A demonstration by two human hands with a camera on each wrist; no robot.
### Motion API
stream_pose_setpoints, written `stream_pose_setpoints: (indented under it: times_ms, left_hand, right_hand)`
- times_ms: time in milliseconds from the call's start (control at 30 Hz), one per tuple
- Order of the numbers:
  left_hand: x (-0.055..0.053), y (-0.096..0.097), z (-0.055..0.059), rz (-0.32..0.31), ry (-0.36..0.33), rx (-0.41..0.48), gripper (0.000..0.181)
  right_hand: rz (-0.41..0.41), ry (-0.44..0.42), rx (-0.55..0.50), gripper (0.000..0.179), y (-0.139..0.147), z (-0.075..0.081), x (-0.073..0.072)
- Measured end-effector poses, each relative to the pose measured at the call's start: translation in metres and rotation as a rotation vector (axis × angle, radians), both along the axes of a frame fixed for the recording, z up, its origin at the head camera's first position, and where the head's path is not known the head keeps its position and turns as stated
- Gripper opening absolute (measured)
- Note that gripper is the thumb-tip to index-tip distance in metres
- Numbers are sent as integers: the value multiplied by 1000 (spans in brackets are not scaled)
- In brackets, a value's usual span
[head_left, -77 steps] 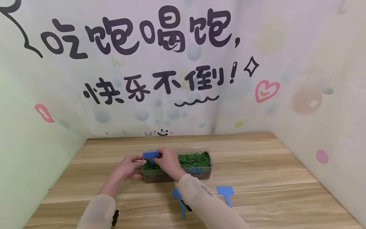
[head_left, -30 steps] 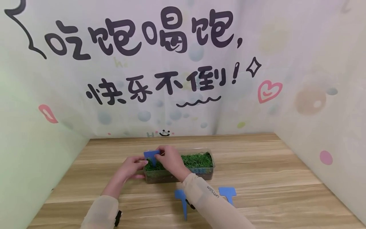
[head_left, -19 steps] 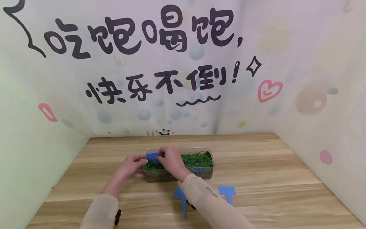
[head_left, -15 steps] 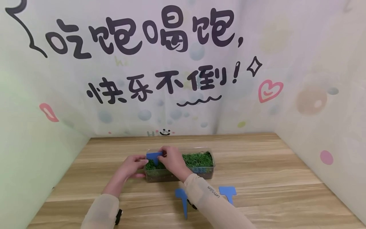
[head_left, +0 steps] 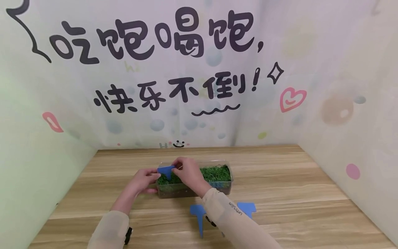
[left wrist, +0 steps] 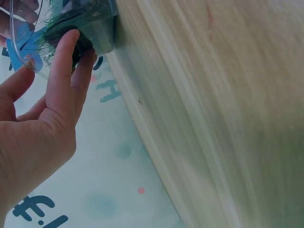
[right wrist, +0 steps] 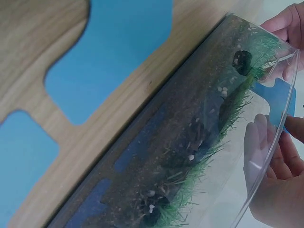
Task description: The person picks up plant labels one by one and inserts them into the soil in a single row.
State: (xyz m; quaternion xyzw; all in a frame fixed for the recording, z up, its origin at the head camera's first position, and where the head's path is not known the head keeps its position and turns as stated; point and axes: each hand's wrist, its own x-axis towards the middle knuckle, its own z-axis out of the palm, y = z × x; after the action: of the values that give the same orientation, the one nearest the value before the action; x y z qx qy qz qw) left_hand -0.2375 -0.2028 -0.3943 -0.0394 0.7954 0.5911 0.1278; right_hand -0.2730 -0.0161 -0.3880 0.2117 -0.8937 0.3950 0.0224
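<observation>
A clear plastic box [head_left: 199, 192] of dark soil, topped with green grass [head_left: 216, 173], stands on the table. My left hand [head_left: 143, 181] holds its left end, the thumb at the rim and fingers against the end wall; the left wrist view shows these fingers [left wrist: 61, 71] on the plastic. With thumb and forefinger, my right hand [head_left: 190, 174] pinches the right edge of a blue T-shaped plant label [head_left: 165, 170]. The label stands at the box's left end, its stem down among the grass. In the right wrist view the label [right wrist: 280, 99] shows behind the clear wall.
Two more blue plant labels, one left [head_left: 199, 216] and one right [head_left: 247, 208], lie on the wooden table [head_left: 298, 193] before the box. My right sleeve [head_left: 236, 221] partly covers the right one. A printed cloth backdrop [head_left: 199, 131] stands behind.
The label leaned and stood taller a second ago; its head now sits lower over the grass. My right hand keeps its pinch and has shifted slightly. The left hand stays at the box.
</observation>
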Motion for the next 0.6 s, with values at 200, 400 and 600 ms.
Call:
stream_pose_setpoints:
  times_ms: [200,400,600]
  left_hand:
    - [1,-1,-2,-26,13,-20,48]
    - [6,-6,-5,-83,-27,9,56]
    - [7,-2,-5,-107,-62,147,59]
  right_hand:
    - [44,78,68,10,0,-3,-1]
    - [14,61,73,11,3,-1,1]
    - [-5,77,104,11,10,-4,-3]
